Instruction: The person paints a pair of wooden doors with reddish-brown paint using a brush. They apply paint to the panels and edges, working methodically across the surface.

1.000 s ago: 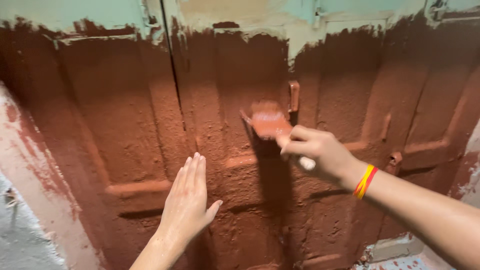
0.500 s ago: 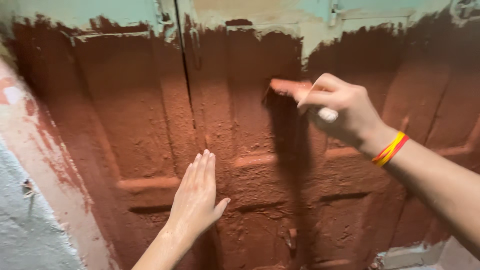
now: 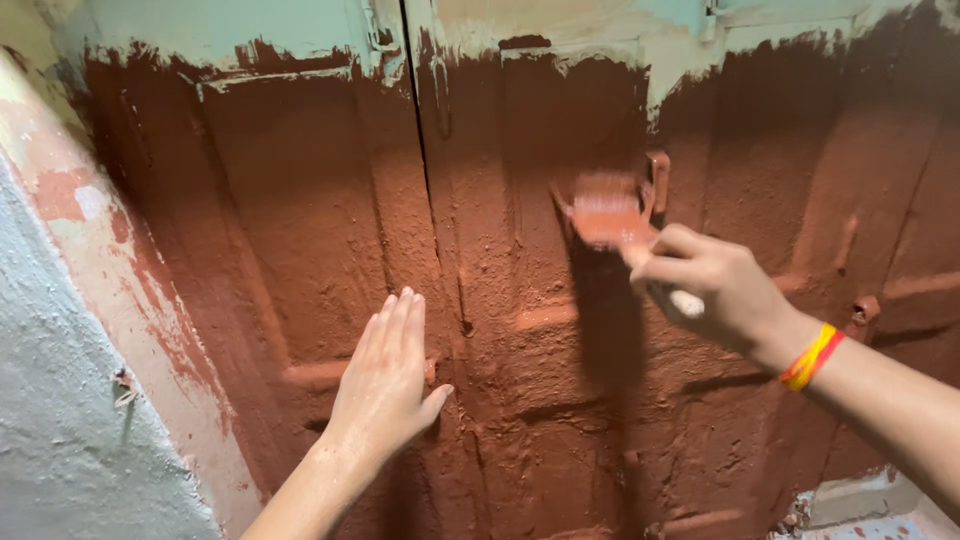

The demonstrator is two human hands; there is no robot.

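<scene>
Head cam is looking straight at a double metal door (image 3: pixel 330 250) w/ raised panels, and we're seeing most of it already covered in rusty red-brown paint, w/ the old pale green (image 3: pixel 250 30) showing along the top at 12 o'clock. Our right hand (image 3: pixel 715 285) is sitting at about 2 o'clock from frame centre, fingers curled tight round the pale handle of a paintbrush (image 3: pixel 610 215), bristles loaded red and pressing on the right leaf just beside the latch (image 3: pixel 657 185). A yellow-orange band (image 3: pixel 812 357) is sitting on that wrist. Our left hand (image 3: pixel 385 375) is at roughly 7 o'clock, flat and open, fingers together and pointing up, palm pushing on the left leaf near the centre seam (image 3: pixel 420 190). It isn't holding anything.

Stuff we're thinking could go wrong, imo:
- that left palm is resting on a painted area, so if it's wet we're getting a handprint in the coat and paint all over the hand. Can't tell from here if it's dry tbh.
- brush is working right next to the latch, so bristles could be clogging it up w/ paint.
- surface is looking rough and lumpy, so a heavy brush could be leaving runs.
- wall (image 3: pixel 70 420) at 8 o'clock is already carrying red smears (image 3: pixel 70 190) near the frame, more slop is likely if strokes are going wide.
</scene>
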